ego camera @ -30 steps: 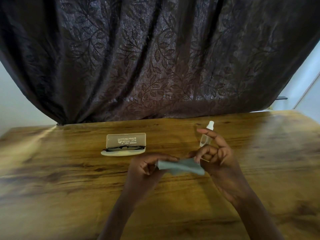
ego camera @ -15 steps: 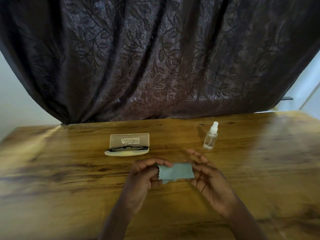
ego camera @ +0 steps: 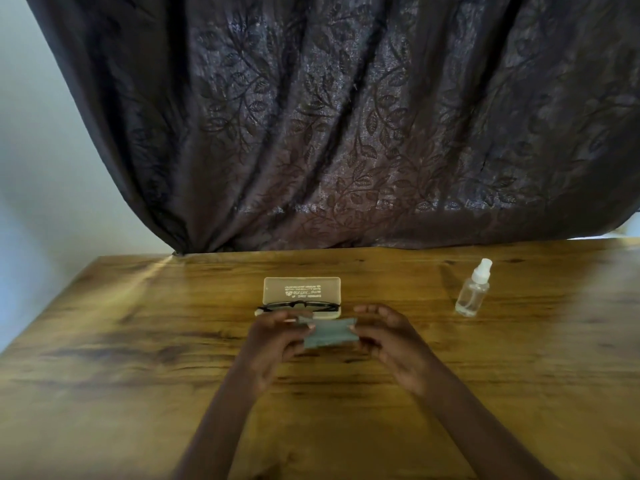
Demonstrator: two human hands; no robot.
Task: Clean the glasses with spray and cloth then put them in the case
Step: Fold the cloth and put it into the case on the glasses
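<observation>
Hands hold a small blue-grey cloth point(ego camera: 327, 332) over the wooden table point(ego camera: 138, 341). The left hand point(ego camera: 277, 341) pinches the cloth's left edge, and the right hand point(ego camera: 388, 337) pinches its right edge. Just behind the hands sits the open case point(ego camera: 302, 290), lid standing up. The black glasses point(ego camera: 298, 306) lie in the case. The clear spray bottle point(ego camera: 473, 289) stands upright, well off to the right. A dark curtain point(ego camera: 346, 126) hangs behind the table.

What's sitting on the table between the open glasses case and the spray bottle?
Nothing: in the head view, only bare wooden table separates the glasses case from the spray bottle.
</observation>
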